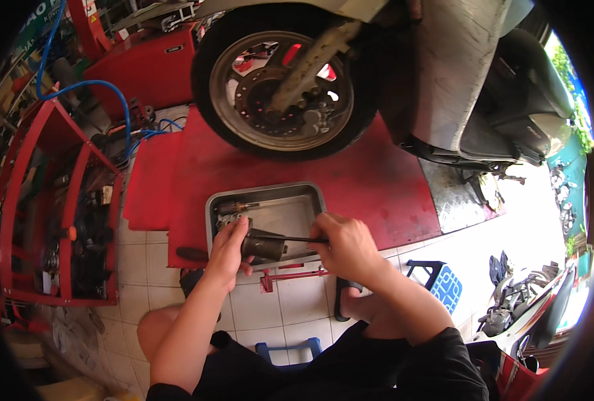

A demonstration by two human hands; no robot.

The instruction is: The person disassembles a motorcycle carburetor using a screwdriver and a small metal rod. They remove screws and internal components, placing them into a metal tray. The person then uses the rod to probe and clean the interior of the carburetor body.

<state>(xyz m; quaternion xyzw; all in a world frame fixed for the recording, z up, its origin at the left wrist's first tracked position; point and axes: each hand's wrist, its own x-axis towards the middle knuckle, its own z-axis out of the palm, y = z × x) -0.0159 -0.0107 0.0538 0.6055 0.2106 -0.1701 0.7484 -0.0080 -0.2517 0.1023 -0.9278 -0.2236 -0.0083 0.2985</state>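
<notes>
Over a grey metal tray [267,189], my left hand [228,256] is closed around a dark metal cylinder [265,248], roughly can-sized, held lying sideways. My right hand [342,244] grips a thin dark rod [293,238], which runs leftward along the upper side of the cylinder. My fist covers the rod's right end, and I cannot tell whether its left tip touches the cylinder. Inside the tray, at its left, lies a small metal part with a shaft [236,208]. A dark tool handle [192,254] sticks out by the tray's lower left corner.
The tray rests on a red platform [370,180] beneath a scooter's front wheel [280,100]. To the left stands a red metal rack [69,220] with parts in it, and a blue hose [99,83] hangs nearby. A blue stool [444,287] is at right, near motorcycle parts [511,301].
</notes>
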